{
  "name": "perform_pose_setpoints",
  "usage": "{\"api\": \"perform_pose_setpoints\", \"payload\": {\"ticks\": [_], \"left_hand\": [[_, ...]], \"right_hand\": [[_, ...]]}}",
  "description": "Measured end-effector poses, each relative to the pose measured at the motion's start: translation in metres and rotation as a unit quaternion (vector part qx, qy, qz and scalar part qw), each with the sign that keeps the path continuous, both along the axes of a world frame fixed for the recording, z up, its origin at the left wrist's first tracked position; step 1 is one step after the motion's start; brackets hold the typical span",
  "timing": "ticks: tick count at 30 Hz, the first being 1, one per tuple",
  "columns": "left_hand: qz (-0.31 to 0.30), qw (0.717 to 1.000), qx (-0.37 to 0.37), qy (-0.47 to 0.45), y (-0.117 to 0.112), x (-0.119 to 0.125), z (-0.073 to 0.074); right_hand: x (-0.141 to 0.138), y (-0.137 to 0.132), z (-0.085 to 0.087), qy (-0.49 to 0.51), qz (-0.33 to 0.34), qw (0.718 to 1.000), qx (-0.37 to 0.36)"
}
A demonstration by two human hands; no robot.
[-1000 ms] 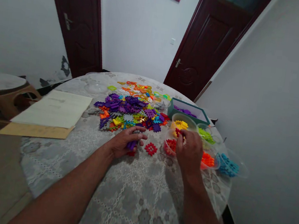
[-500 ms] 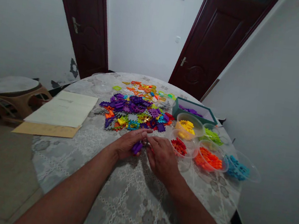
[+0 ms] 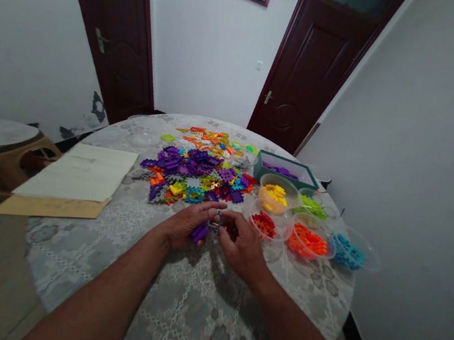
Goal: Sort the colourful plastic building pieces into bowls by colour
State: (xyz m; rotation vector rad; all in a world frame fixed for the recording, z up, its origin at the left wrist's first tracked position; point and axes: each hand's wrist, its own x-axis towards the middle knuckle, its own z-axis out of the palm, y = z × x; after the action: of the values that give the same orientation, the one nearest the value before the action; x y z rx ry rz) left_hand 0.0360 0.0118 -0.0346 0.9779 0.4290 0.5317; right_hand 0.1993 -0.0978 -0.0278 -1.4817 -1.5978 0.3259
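Observation:
Near the middle of the round table, my left hand [image 3: 186, 224] is closed around a purple plastic building piece [image 3: 200, 233]. A small grey toothed piece [image 3: 216, 222] sits between my two hands, beside the purple one. My right hand [image 3: 243, 245] pinches the grey piece from the right with thumb and fingers. Just beyond my hands lies a mixed pile of toothed building pieces [image 3: 193, 168], mostly purple, with grey, blue, yellow and orange among them. Part of what I hold is hidden by my fingers.
Clear bowls on the right hold yellow [image 3: 275, 195], red [image 3: 264, 225], orange [image 3: 310, 241], green [image 3: 311, 206] and blue pieces [image 3: 348, 251]. Behind them stands a green box [image 3: 259, 166] with purple pieces. An open paper folder [image 3: 78, 174] overhangs the left table edge, near a stool [image 3: 1, 138].
The view has tilted up slightly and shifted right. My right fingers have shifted on the grey piece, which now shows more clearly. The left hand still holds the purple piece.

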Motion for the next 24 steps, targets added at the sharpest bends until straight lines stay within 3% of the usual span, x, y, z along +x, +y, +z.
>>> {"api": "perform_pose_setpoints", "payload": {"ticks": [4,8,10,13,18,21,24], "left_hand": [[0.04,0.998,-0.056,-0.008,0.005,0.003,-0.003],[0.124,0.98,-0.157,0.019,0.014,0.005,-0.005],[0.153,0.966,-0.209,0.004,0.019,0.005,-0.004],[0.165,0.948,-0.267,-0.05,0.024,0.001,0.001],[0.187,0.931,-0.295,-0.104,0.027,-0.006,0.007],[0.197,0.925,-0.297,-0.131,0.027,-0.008,0.008],[0.194,0.923,-0.294,-0.155,0.026,-0.008,0.007]], "right_hand": [[0.015,0.002,0.023,0.06,-0.023,0.998,-0.028],[0.045,0.024,0.051,-0.03,0.001,0.996,-0.084],[0.062,0.049,0.061,-0.057,0.009,0.991,-0.119],[0.085,0.1,0.071,-0.082,-0.056,0.986,-0.136],[0.105,0.17,0.083,-0.103,-0.181,0.975,-0.074],[0.099,0.176,0.085,-0.117,-0.205,0.971,-0.046],[0.077,0.155,0.078,-0.143,-0.157,0.976,-0.042]]}}
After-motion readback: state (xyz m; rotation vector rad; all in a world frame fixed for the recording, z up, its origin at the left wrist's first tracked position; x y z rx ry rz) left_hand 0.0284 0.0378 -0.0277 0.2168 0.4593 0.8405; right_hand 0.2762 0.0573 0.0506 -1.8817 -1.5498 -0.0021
